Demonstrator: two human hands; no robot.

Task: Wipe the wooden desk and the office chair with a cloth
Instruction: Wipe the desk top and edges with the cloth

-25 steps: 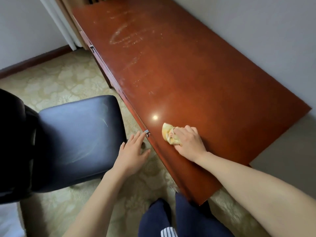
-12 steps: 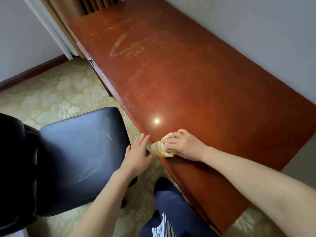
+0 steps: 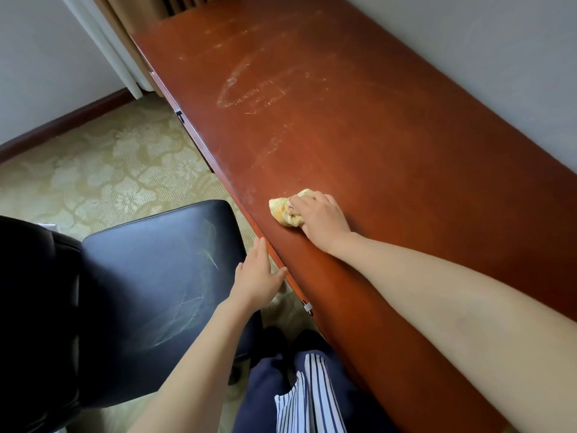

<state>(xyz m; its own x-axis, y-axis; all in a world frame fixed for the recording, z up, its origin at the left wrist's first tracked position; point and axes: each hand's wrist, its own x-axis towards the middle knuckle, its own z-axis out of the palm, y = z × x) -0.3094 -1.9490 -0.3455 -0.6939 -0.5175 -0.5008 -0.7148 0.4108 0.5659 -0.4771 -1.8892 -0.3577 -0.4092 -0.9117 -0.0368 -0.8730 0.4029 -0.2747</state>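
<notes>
1. Near the front edge of the long reddish-brown wooden worktop (image 3: 390,157), the right hand (image 3: 321,218) grips a crumpled yellow cloth (image 3: 285,210), its fingers curled over the wad and pressing it onto the wood.
2. Beside that edge, the left hand (image 3: 257,275) is flat with straight fingers, holding nothing and apparently touching the rim.
3. Pale chalky smears (image 3: 249,92) sit farther along the surface. I judge the stroke should run toward them in overlapping passes, with even pressure and the cloth spread wider.
4. Just beside the worktop, the black padded office chair seat (image 3: 150,276) shows faint streaks (image 3: 187,310) and is not yet wiped.
</notes>
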